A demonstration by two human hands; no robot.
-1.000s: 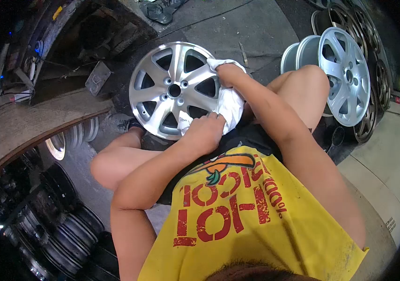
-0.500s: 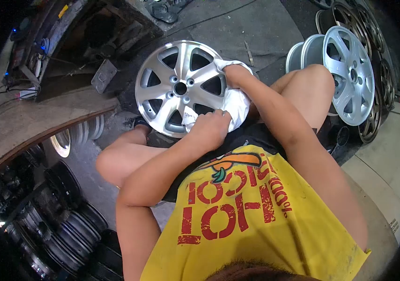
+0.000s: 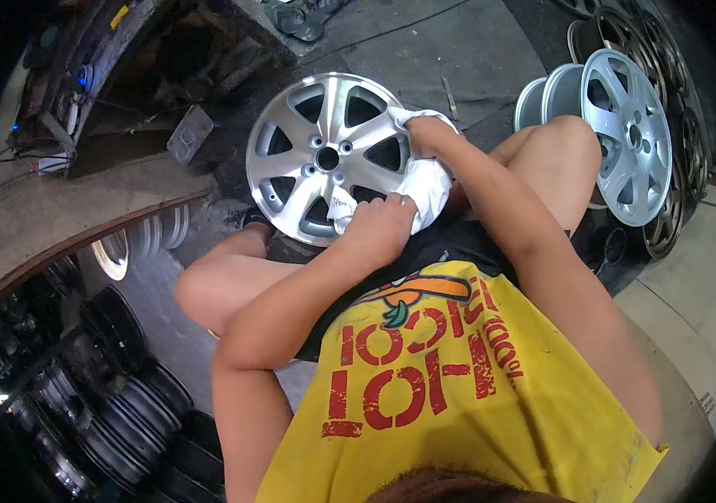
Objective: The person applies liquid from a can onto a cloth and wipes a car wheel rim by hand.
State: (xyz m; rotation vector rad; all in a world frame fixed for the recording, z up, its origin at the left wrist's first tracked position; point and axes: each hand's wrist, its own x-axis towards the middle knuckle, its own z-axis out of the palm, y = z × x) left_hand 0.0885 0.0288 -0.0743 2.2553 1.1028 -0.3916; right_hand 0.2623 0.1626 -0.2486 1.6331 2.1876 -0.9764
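Observation:
A silver alloy wheel [image 3: 295, 151] with several spokes and a dark centre hole is tilted up between my legs. My left hand [image 3: 381, 225] is closed on a white cloth [image 3: 427, 186] at the wheel's near edge, and a corner of the cloth with dark marks sticks out past the fingers onto a spoke. Higher on the right side of the rim, my right hand [image 3: 427, 136] is bent over the same cloth and presses it against the edge. Its fingertips are partly hidden by the cloth and the hand itself.
More silver wheels [image 3: 626, 138] stand on the right, with bronze-coloured ones [image 3: 668, 214] behind. Dark wheels [image 3: 136, 402] are stacked at lower left. A wooden bench [image 3: 64, 226] edges the left side, near a metal box [image 3: 190, 134]. Sandals [image 3: 299, 21] lie on the floor ahead.
The whole view has shifted slightly, so the wheel and both hands appear a little further right. Both hands keep their hold on the cloth at nearly the same places on the rim.

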